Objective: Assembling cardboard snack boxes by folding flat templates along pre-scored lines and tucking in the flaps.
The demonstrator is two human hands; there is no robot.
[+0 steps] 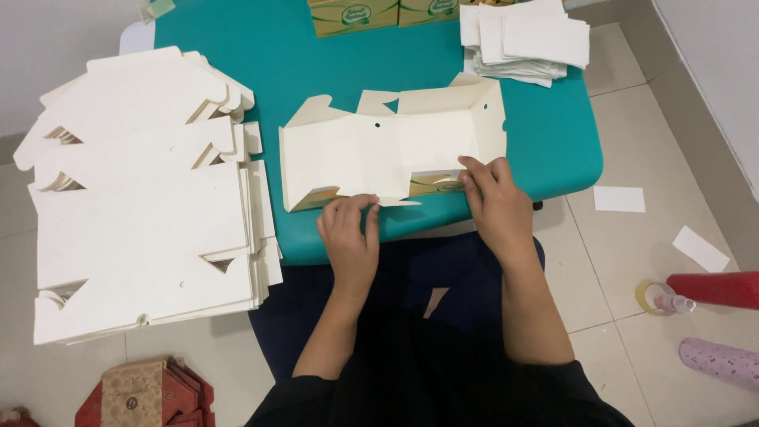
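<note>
A flat cream cardboard box blank (387, 150) lies inside-up on the teal table (545, 142), its side flaps partly raised. My left hand (349, 235) grips the blank's near flap at the table's front edge, fingers curled over it. My right hand (496, 198) pinches the near edge further right, where a green and yellow printed side shows underneath. Both forearms in black sleeves reach up from my lap.
A tall pile of flat cream blanks (146, 198) lies to the left. A stack of white paper sheets (526, 39) and two printed boxes (356, 14) sit at the table's far edge. Paper scraps (619, 199), a tape roll (655, 296) and a red cylinder (715, 289) lie on the tiled floor at the right.
</note>
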